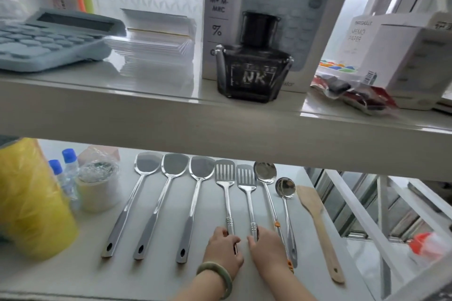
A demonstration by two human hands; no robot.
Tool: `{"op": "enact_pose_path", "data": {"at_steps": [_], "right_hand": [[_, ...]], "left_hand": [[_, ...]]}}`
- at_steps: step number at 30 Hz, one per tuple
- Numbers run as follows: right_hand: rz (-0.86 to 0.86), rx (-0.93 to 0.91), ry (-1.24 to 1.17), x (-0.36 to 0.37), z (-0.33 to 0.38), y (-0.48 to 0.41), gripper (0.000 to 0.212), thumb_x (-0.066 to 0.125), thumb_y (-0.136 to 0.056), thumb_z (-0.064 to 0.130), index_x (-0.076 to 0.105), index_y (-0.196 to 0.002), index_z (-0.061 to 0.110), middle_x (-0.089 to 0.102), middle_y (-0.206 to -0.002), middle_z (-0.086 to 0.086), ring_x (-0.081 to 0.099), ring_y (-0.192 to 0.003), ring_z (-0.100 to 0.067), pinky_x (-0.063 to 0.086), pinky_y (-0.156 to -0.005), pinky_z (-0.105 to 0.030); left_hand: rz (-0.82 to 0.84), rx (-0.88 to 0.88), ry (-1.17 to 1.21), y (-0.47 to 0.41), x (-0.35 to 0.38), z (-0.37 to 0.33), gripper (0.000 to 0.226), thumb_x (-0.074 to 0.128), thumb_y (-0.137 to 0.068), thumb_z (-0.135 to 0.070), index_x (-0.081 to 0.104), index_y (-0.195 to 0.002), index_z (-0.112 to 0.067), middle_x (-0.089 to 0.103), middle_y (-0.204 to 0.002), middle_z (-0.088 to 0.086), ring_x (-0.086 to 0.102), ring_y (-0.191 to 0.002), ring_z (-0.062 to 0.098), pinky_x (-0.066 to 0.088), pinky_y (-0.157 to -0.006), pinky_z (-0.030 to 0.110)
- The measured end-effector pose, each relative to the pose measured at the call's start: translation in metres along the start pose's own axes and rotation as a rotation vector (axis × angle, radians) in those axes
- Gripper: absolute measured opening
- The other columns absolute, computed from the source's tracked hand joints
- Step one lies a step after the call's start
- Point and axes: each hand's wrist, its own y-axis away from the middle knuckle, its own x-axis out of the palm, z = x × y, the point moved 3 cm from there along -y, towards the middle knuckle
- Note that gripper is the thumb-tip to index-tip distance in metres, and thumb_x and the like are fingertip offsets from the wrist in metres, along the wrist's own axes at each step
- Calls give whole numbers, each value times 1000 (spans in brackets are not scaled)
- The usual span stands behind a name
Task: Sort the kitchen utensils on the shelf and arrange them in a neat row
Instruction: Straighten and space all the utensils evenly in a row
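Eight utensils laid in a row on a white lower shelf [171,276], two slotted turners' handles gripped by left hand [223,249] and right hand [267,249], calculator [49,39] and ink bottle [253,68] seen on the shelf above

Landmark: ink bottle [253,68] on upper shelf [146,102]. Left of it: paper stack [156,41], then calculator [53,39]. Behind it: calculator box [269,7]. Below it, on lower shelf [171,281]: utensil row, three solid turners [168,203], two slotted turners [234,193], spoon [265,173], ladle [285,188], wooden spatula [318,227] rightmost.
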Motion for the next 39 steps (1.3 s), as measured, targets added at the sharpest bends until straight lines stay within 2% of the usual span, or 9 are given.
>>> {"op": "enact_pose_path", "data": {"at_steps": [5,13,17,19,21,25,29,33,39], "right_hand": [[9,9,44,-10,-15,-13,30,53,-88,32,60,-109,11,67,-108,-12,60,-102,-28,46,-85,-31],[-1,-38,36,-11,-19,-16,33,54,-87,38,62,-101,9,67,-101,-14,60,-98,-29,47,-80,-32],[-308,-197,-112,-34,-22,-7,32,49,-87,29,67,-99,6,67,-82,-15,63,-80,-31,51,-72,-37],[-427,-160,-172,-48,-39,-8,26,55,-85,18,68,-103,4,66,-80,-14,63,-75,-30,52,-70,-36],[-381,-18,-186,-60,-63,-15,25,58,-85,10,65,-108,6,63,-87,-15,60,-81,-31,48,-75,-35],[-89,157,-103,-60,-96,-24,41,57,-86,26,54,-124,13,59,-110,-16,56,-103,-30,45,-90,-34],[0,121,-70,-60,-98,-22,44,57,-85,25,51,-127,16,58,-112,-15,55,-106,-28,44,-91,-32],[49,74,-47,-66,-102,-23,46,52,-84,17,50,-130,21,62,-110,-14,55,-106,-28,45,-91,-33],[81,10,-21,-74,-115,-18,26,48,-85,14,66,-103,17,67,-100,-15,61,-93,-27,46,-77,-30]], "left_hand": [[16,-27,11,-2,6,-10,42,53,-83,-29,54,-124,-24,38,-136,5,48,-121,19,32,-110,22],[-32,-59,-36,-10,12,-8,42,51,-84,-26,51,-127,-23,37,-137,5,44,-122,22,33,-109,25],[-126,-42,-123,-12,9,-13,43,47,-85,-26,46,-128,-23,30,-139,4,32,-128,22,26,-112,28],[-169,5,-136,-10,10,-22,41,46,-87,-27,43,-128,-26,28,-140,3,28,-130,20,24,-113,28],[-166,63,-122,-9,14,-34,41,45,-89,-27,41,-129,-26,28,-141,2,28,-131,18,22,-114,26],[-99,172,-86,-5,34,-67,42,47,-88,-28,41,-130,-27,34,-135,1,38,-125,17,27,-111,24],[29,203,-79,-2,62,-97,44,49,-86,-28,42,-130,-32,37,-131,4,42,-121,20,32,-107,27],[60,157,-83,-7,77,-115,36,51,-81,-27,53,-118,-29,43,-126,4,50,-114,22,40,-100,30],[6,111,-103,-16,88,-128,25,54,-77,-33,59,-93,-14,50,-116,7,58,-97,25,46,-89,31]]}}
